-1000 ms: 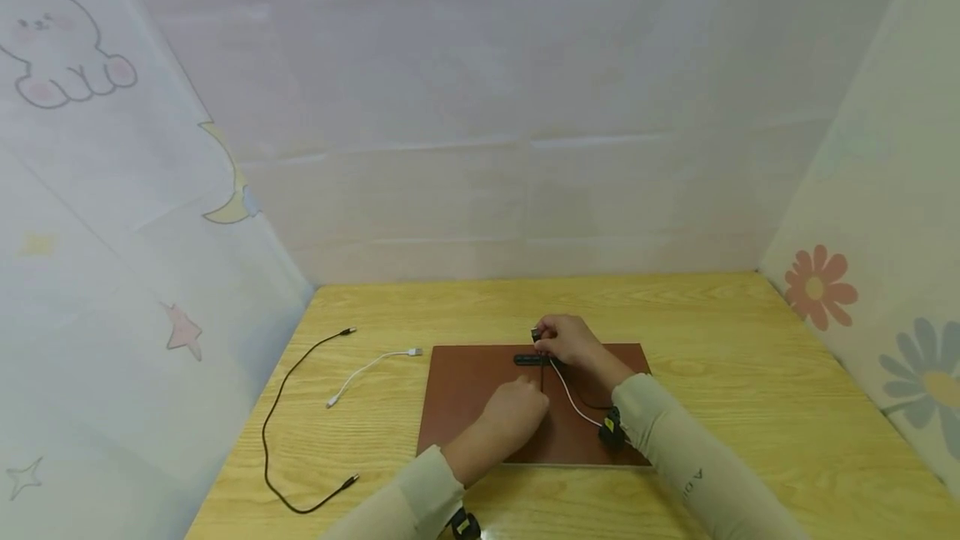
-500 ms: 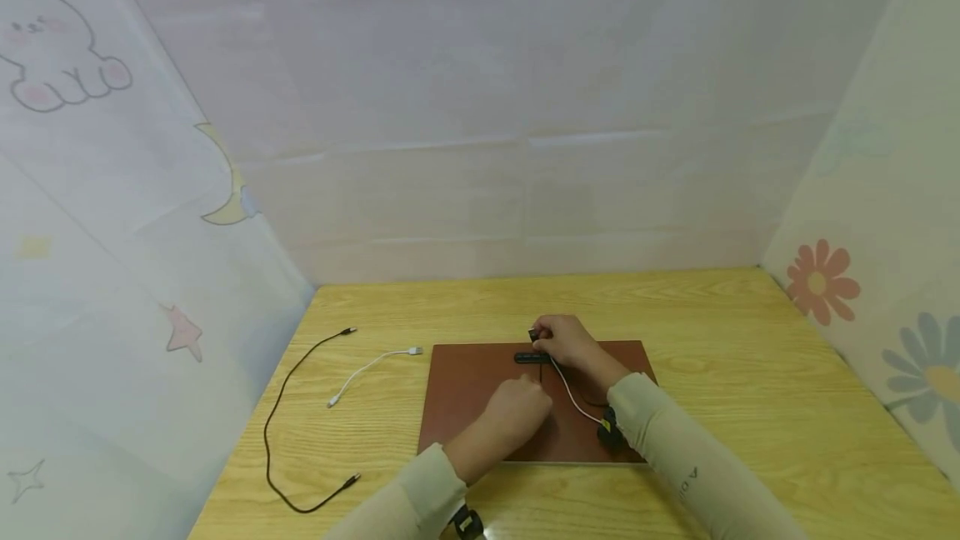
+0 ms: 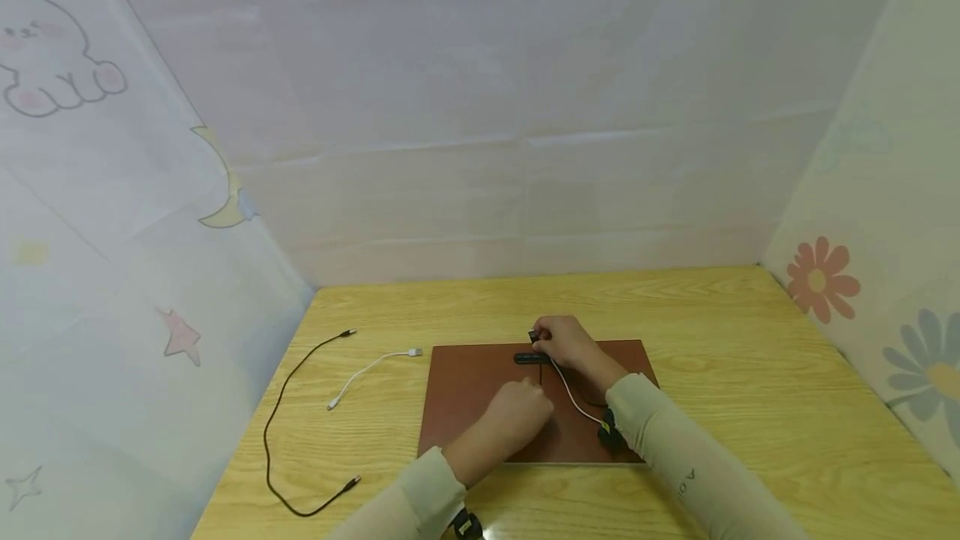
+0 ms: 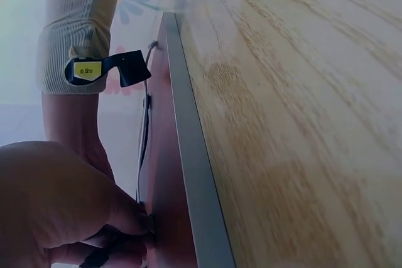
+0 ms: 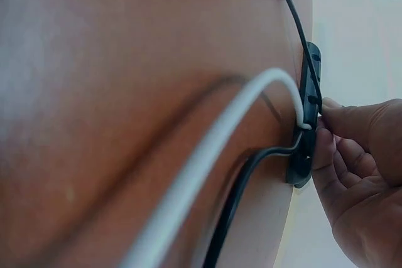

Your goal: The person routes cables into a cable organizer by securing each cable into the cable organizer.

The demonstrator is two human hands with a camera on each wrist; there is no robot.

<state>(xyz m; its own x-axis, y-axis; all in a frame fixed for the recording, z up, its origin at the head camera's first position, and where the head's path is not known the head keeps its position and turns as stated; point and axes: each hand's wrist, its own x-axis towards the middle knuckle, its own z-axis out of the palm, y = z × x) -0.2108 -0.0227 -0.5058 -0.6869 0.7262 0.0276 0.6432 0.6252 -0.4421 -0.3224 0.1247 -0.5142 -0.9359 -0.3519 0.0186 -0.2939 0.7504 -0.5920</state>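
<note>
A black cable holder strip point(image 3: 527, 358) with slots lies near the far edge of a brown board point(image 3: 461, 382). My right hand point(image 3: 566, 340) pinches the plug end of a thin black cable point(image 5: 298, 20) just beyond the strip. That cable crosses a slot toward my left hand point(image 3: 517, 413), whose curled fingers grip it on the near side. Seen from the right wrist, a white cable point(image 5: 210, 139) and another black cable point(image 5: 239, 183) also meet the strip, beside the right fingers. My left fingers hide most of the gripped part.
Left of the board, a long black cable point(image 3: 266, 440) lies curved on the wooden table point(image 3: 750, 390). Between them is a short white USB cable point(image 3: 367, 367). Printed sheets point(image 3: 420, 107) wall the table at the back and both sides.
My right hand and the plug have shifted very slightly left. The left hand keeps its grip with barely any movement, and the head view has tilted a little.
</note>
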